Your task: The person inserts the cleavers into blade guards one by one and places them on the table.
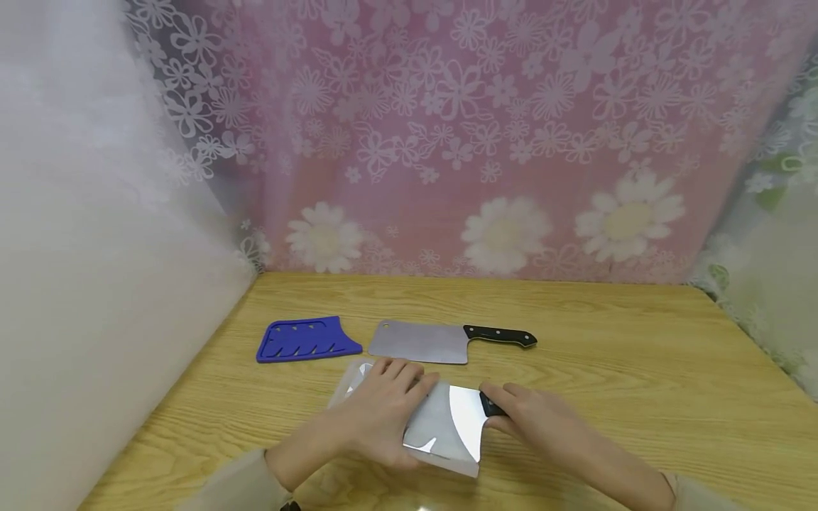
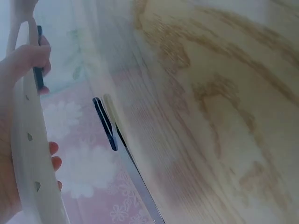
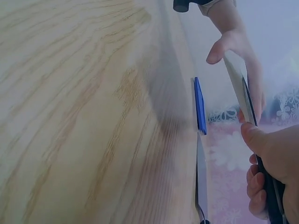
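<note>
In the head view my left hand (image 1: 383,417) grips a whitish, translucent blade guard (image 1: 437,429) across its middle. A cleaver (image 1: 469,415) sits partly inside the guard, with a strip of its shiny blade bare near the handle. My right hand (image 1: 540,420) holds the cleaver's black handle, most of which its fingers hide. Seen from the left wrist, the guard (image 2: 37,154) is edge-on with small slots along it. From the right wrist, the guard (image 3: 237,77) and blade line up, both raised off the table.
A second cleaver (image 1: 418,343) with a black handle lies flat on the wooden table (image 1: 626,355), just behind my hands. To its left lies a blue blade guard (image 1: 307,339) with slots. Floral curtains (image 1: 447,142) hang behind and at both sides.
</note>
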A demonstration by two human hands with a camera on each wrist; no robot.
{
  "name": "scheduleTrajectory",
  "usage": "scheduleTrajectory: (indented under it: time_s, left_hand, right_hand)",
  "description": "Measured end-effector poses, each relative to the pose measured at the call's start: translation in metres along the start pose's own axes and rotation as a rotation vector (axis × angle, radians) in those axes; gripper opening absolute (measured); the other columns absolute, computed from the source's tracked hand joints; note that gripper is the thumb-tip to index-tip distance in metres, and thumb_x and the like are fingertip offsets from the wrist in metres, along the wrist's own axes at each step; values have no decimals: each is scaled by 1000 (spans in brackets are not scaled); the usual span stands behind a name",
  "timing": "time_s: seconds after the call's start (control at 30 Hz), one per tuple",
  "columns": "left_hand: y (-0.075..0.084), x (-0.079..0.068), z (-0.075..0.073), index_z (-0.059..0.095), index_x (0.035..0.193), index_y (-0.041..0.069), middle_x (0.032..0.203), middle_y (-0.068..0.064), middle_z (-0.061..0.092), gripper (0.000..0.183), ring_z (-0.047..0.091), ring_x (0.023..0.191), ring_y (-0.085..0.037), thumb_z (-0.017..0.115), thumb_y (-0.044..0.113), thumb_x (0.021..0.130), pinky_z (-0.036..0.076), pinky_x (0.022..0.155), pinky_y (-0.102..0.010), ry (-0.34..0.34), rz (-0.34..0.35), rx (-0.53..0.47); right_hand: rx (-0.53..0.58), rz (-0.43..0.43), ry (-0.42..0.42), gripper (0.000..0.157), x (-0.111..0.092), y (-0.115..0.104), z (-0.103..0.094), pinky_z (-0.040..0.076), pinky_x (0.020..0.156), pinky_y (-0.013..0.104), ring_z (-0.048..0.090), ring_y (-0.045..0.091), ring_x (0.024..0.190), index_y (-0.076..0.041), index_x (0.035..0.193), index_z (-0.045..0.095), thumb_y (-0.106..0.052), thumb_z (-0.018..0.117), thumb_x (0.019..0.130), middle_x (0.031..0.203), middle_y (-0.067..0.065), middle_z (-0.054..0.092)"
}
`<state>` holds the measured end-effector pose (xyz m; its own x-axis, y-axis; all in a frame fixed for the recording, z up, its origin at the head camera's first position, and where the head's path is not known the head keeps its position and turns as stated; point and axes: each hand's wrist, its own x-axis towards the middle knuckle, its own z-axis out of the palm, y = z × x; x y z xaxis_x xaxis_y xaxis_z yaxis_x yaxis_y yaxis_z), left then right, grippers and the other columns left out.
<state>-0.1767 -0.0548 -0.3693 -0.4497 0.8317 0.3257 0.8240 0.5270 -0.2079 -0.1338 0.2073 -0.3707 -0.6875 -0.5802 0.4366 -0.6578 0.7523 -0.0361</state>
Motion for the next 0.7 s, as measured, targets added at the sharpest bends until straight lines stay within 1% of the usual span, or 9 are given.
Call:
scheduleTrajectory:
  time_s: [0.13,0.2,0.27,0.33,0.37,0.43,0.53,0.63,0.7]
  left_hand:
    - [3,2,1,43,132,12,110,-2,47,104,44,103,-19,65,71,49,34,87,-38,-32,-26,36]
    - [4,0,2,43,132,11,110,-2,47,105,44,103,-19,65,72,49,34,87,-38,-47,-34,49]
    - [4,-3,4,42,133,11,110,-2,47,107,44,102,-20,63,75,51,34,86,-37,-58,-33,48]
    - [2,-7,6,41,134,9,111,-3,47,108,44,102,-20,61,78,53,35,85,-37,-70,-24,31]
    - [1,-9,7,40,135,8,112,-4,46,109,44,103,-20,59,80,55,35,86,-38,-82,-19,23]
    - [-3,-13,10,37,138,7,116,-5,46,112,44,106,-21,57,82,57,36,87,-38,-119,-8,-5]
    - [-11,-18,15,32,142,7,123,-6,44,115,42,112,-21,57,81,58,35,92,-40,-189,-8,-44]
    - [-20,-19,18,29,144,8,127,-7,44,116,41,116,-21,59,79,58,35,95,-42,-244,-16,-61]
    - [-24,-19,20,29,144,8,127,-6,44,115,42,116,-21,60,78,59,36,94,-41,-267,-17,-51]
  right_hand:
    - [-5,-9,6,35,7,-3,7,38,42,20,49,6,51,-10,103,59,-30,71,76,70,-5,54]
    - [21,-6,-3,34,9,-4,10,37,42,20,48,5,52,-10,102,59,-28,71,76,70,-6,54]
    - [59,0,-18,34,11,-4,12,40,45,22,52,6,55,-8,103,61,-27,71,77,73,-4,57]
    - [114,14,-54,35,14,-4,14,44,49,23,57,9,62,-6,105,62,-25,71,78,79,-1,62]
    - [151,28,-79,34,15,-3,15,44,51,23,57,8,64,-5,105,63,-25,71,79,81,0,63]
    - [220,52,-130,34,18,-2,19,46,55,25,58,9,69,-3,106,64,-24,70,80,85,1,65]
    - [309,84,-200,30,24,2,25,47,61,25,56,6,75,-4,106,64,-23,68,82,90,0,66]
    - [336,81,-234,30,29,5,33,48,66,27,57,7,78,-4,108,64,-22,67,84,93,0,66]
    - [344,94,-260,32,33,8,37,48,67,28,57,8,81,-3,111,63,-23,65,85,97,0,66]
